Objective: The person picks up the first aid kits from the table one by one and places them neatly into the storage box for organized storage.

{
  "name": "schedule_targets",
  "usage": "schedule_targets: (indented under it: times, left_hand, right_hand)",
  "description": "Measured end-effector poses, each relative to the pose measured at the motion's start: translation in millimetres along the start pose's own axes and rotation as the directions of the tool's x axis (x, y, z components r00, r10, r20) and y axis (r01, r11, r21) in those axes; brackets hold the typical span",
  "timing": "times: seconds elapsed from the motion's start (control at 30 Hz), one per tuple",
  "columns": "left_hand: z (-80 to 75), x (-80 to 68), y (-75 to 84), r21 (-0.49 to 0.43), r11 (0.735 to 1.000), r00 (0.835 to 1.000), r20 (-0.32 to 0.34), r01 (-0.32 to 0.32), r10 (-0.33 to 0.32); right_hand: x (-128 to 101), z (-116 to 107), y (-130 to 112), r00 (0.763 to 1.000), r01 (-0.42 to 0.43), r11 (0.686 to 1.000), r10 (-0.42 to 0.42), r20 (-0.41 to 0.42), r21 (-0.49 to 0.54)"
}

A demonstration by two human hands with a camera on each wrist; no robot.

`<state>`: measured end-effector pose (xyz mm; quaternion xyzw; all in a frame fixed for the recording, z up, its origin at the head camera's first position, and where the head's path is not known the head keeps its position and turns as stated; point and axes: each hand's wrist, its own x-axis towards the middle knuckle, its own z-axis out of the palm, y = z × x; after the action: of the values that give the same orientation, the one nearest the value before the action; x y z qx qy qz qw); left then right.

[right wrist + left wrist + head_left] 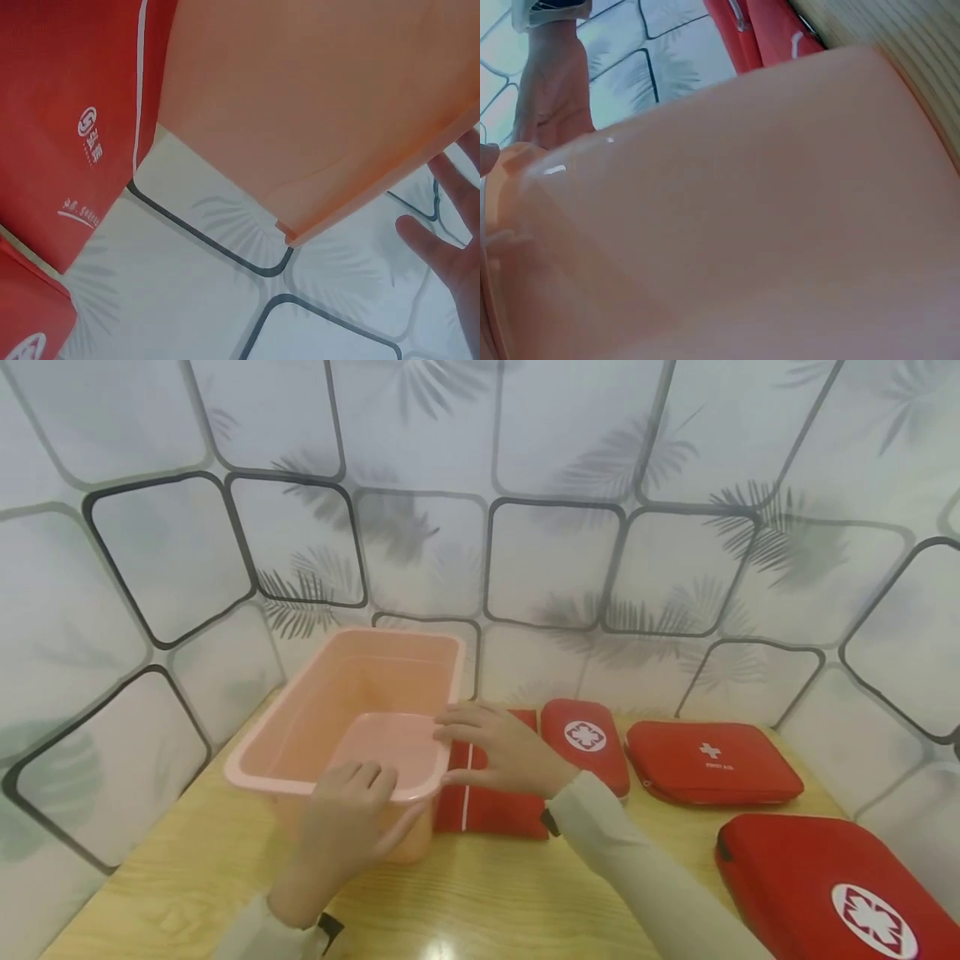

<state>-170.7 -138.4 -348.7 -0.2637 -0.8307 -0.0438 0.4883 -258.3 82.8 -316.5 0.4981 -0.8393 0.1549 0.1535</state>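
Nearest the camera, at the front right corner of the wooden tabletop, lies a large red first-aid case with a white cross badge, partly cut off by the edge of the head view. Just beyond the near edge, the left hand rests against the front wall of a pink plastic bin, its fingers hooked over the near rim and its thumb stretched along the outside of that wall (the left wrist view shows little besides the bin's smooth pink side). The bin stands upright on the left part of the tabletop, open at the top, and looks empty inside. Immediately to its right, the right hand lies palm down with fingers straight and slightly spread on a flat red pouch with a white stripe, the fingertips reaching the bin's right rim. The pouch lies flat and touches the bin's side. Farther back, close behind the right hand, sits a small red case with a round white badge, and to its right a wider red first-aid bag, both flat. Behind everything hangs a pale curtain printed with rounded dark squares and leaf shadows.
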Motion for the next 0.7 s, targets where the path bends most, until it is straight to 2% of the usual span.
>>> schedule_targets:
  times: [0.1, 0.17, 0.27, 0.33, 0.4, 0.47, 0.53, 0.57, 0.63, 0.67, 0.7]
  left_hand:
    - [-3.8, -3.4, -6.6, 0.001, 1.0, 1.0, 0.005, -0.011, 0.011]
    - [-7.9, -7.7, -14.4, 0.017, 1.0, 1.0, 0.005, -0.01, 0.01]
    - [-13.9, -15.5, -28.0, 0.043, 0.999, 1.0, 0.013, 0.005, -0.006]
    - [-17.1, -19.3, -35.6, 0.054, 0.998, 1.0, 0.019, 0.021, -0.022]
    - [-20.5, -21.2, -40.6, 0.052, 0.998, 0.999, 0.036, 0.037, -0.039]
    - [-23.1, -21.2, -42.9, 0.047, 0.998, 0.998, 0.046, 0.051, -0.054]
    - [-24.4, -20.6, -43.1, 0.035, 0.998, 0.997, 0.05, 0.058, -0.06]
    - [-24.2, -20.8, -43.0, 0.031, 0.998, 0.997, 0.048, 0.059, -0.061]
    - [-23.1, -21.0, -42.2, 0.021, 0.998, 0.998, 0.035, 0.059, -0.059]
    - [-22.3, -21.3, -41.7, 0.014, 0.998, 0.998, 0.029, 0.059, -0.06]
    - [-21.5, -21.7, -41.2, 0.006, 0.998, 0.998, 0.021, 0.06, -0.06]
  right_hand:
    - [-5, -2, 2, 0.994, -0.113, 0.984, 0.112, 0.012, 0.138]
    - [-10, -2, 5, 0.972, -0.234, 0.937, 0.234, 0.032, 0.258]
    - [-20, 0, 13, 0.907, -0.406, 0.818, 0.416, 0.067, 0.407]
    - [-26, 4, 22, 0.86, -0.476, 0.728, 0.503, 0.086, 0.494]
    - [-30, 7, 32, 0.801, -0.546, 0.64, 0.587, 0.115, 0.54]
    - [-33, 11, 44, 0.731, -0.611, 0.535, 0.665, 0.156, 0.583]
    - [-34, 12, 55, 0.635, -0.687, 0.393, 0.734, 0.242, 0.611]
    - [-34, 13, 61, 0.583, -0.716, 0.308, 0.757, 0.295, 0.626]
    - [-33, 13, 69, 0.497, -0.744, 0.139, 0.769, 0.403, 0.654]
    - [-33, 12, 72, 0.463, -0.749, 0.057, 0.757, 0.46, 0.66]
    - [-32, 10, 73, 0.433, -0.754, -0.005, 0.748, 0.503, 0.657]
